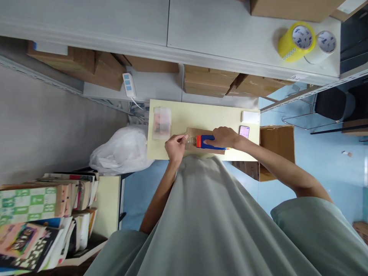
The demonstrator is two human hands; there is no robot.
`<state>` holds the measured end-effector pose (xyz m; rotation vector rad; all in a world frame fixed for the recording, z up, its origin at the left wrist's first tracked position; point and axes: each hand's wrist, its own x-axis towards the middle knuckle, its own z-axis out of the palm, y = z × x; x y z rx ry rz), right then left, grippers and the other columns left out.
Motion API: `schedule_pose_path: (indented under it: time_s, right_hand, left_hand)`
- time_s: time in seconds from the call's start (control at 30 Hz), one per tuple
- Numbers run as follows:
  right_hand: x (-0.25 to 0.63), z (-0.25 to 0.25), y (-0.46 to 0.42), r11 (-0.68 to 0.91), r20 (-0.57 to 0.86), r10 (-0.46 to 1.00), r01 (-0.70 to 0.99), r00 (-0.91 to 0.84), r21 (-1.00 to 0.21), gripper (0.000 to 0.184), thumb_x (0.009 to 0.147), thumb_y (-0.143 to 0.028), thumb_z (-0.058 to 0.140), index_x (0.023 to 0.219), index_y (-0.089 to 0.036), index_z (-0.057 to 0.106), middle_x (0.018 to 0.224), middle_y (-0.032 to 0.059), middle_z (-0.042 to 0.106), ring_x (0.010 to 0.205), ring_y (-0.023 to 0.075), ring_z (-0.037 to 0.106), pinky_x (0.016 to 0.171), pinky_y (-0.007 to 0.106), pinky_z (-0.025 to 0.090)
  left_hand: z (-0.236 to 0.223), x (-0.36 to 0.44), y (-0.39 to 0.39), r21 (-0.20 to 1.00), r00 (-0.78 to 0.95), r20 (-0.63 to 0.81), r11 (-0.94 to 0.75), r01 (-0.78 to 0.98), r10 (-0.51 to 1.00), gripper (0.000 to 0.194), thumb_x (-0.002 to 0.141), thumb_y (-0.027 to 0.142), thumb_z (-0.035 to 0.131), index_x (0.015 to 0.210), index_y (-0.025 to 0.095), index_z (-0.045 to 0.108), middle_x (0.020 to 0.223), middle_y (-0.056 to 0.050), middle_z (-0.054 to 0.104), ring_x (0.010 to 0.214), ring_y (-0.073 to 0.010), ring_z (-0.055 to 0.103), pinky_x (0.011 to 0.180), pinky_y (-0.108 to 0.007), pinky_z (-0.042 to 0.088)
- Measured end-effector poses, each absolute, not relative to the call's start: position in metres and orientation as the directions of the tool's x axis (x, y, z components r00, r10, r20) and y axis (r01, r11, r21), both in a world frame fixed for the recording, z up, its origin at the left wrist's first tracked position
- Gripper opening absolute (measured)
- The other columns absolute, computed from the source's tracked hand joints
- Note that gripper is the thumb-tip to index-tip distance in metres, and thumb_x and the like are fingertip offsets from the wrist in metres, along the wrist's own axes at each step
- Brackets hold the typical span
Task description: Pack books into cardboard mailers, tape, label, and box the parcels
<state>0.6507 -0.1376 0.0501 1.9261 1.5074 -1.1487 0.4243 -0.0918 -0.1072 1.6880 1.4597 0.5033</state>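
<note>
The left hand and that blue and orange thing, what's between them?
In the head view, a see-through piece shows between the left hand and the blue and orange tool, over brown cardboard. I can't tell exactly what.

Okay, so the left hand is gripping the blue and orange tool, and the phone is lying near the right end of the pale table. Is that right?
Not quite: the head view shows the right hand gripping the blue and orange tool, not the left. The phone does lie near the right end of the pale table.
</note>
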Motion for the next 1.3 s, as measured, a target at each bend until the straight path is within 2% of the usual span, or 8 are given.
schedule_pose_path:
  time_s: [0.27,0.43,0.63,0.77,0.9,1.03,1.17,1.3]
  right_hand:
    - [0.627,0.040,-0.118,-0.359,-0.778,0.625,0.908,0.061,-0.217,0.053,0.109,-0.062,0.056,0.123,-0.016,0.078,0.116,0.0214,0.083,0.112,0.0369,0.079,0.085,0.037,0.057]
    - [0.633,0.039,-0.124,-0.370,-0.775,0.628,0.901,0.063,-0.226,0.053,0.110,-0.061,0.056,0.121,-0.015,0.078,0.118,0.0221,0.082,0.111,0.0367,0.079,0.082,0.037,0.056]
    - [0.660,0.052,-0.148,-0.411,-0.780,0.623,0.874,0.062,-0.259,0.062,0.108,-0.073,0.056,0.102,-0.015,0.078,0.092,0.0172,0.082,0.087,0.0292,0.079,0.072,0.032,0.053]
    - [0.709,0.069,-0.180,-0.521,-0.852,0.520,0.813,0.063,-0.258,0.072,0.104,-0.082,0.054,0.082,-0.017,0.075,0.070,0.0125,0.076,0.065,0.0240,0.074,0.065,0.032,0.052]
    - [0.752,0.077,-0.211,-0.553,-0.871,0.481,0.806,0.104,-0.209,0.077,0.101,-0.088,0.052,0.073,-0.019,0.073,0.068,0.0113,0.075,0.062,0.0234,0.073,0.065,0.033,0.052]
    - [0.760,0.058,-0.226,-0.528,-0.841,0.503,0.841,0.198,-0.118,0.074,0.102,-0.084,0.055,0.081,-0.017,0.076,0.077,0.0142,0.078,0.071,0.0268,0.075,0.070,0.035,0.053]
    - [0.744,0.030,-0.230,-0.503,-0.791,0.539,0.864,0.291,-0.024,0.066,0.105,-0.074,0.058,0.102,-0.012,0.080,0.099,0.0218,0.082,0.092,0.0344,0.079,0.076,0.038,0.054]
    - [0.727,0.016,-0.228,-0.502,-0.774,0.545,0.865,0.322,0.005,0.064,0.108,-0.067,0.057,0.119,-0.008,0.080,0.114,0.0274,0.081,0.108,0.0386,0.079,0.084,0.040,0.056]
  left_hand:
    - [-0.118,0.406,-0.078,0.847,0.097,-0.249,0.168,0.504,0.964,0.036,0.093,0.052,0.075,0.106,0.020,0.084,0.106,-0.009,0.086,0.101,-0.0249,0.081,0.097,-0.039,0.065]
    - [-0.125,0.410,-0.084,0.836,0.056,-0.242,0.179,0.519,0.969,0.038,0.095,0.054,0.072,0.105,0.019,0.085,0.106,-0.010,0.085,0.107,-0.0276,0.080,0.099,-0.042,0.065]
    - [-0.119,0.414,-0.079,0.818,-0.025,-0.169,0.155,0.554,0.985,0.026,0.090,0.045,0.080,0.092,0.020,0.087,0.094,-0.007,0.086,0.097,-0.0254,0.080,0.092,-0.036,0.064]
    - [-0.118,0.404,-0.070,0.816,-0.073,-0.135,0.152,0.558,0.988,0.018,0.089,0.036,0.082,0.088,0.020,0.087,0.093,-0.006,0.086,0.094,-0.0250,0.080,0.091,-0.035,0.063]
    - [-0.118,0.398,-0.065,0.815,-0.066,-0.109,0.127,0.565,0.992,0.015,0.088,0.033,0.083,0.087,0.019,0.087,0.090,-0.005,0.085,0.092,-0.0248,0.080,0.089,-0.035,0.062]
    - [-0.117,0.406,-0.070,0.827,0.013,-0.057,0.040,0.561,0.998,0.018,0.088,0.036,0.083,0.085,0.019,0.086,0.087,-0.006,0.083,0.088,-0.0237,0.079,0.089,-0.034,0.061]
    - [-0.116,0.412,-0.072,0.803,0.074,-0.032,-0.018,0.596,0.997,0.022,0.091,0.041,0.080,0.084,0.020,0.085,0.086,-0.005,0.082,0.089,-0.0237,0.078,0.090,-0.035,0.060]
    - [-0.117,0.412,-0.071,0.805,0.104,-0.021,-0.045,0.591,0.994,0.026,0.093,0.044,0.078,0.084,0.020,0.083,0.084,-0.006,0.081,0.087,-0.0236,0.077,0.089,-0.035,0.059]
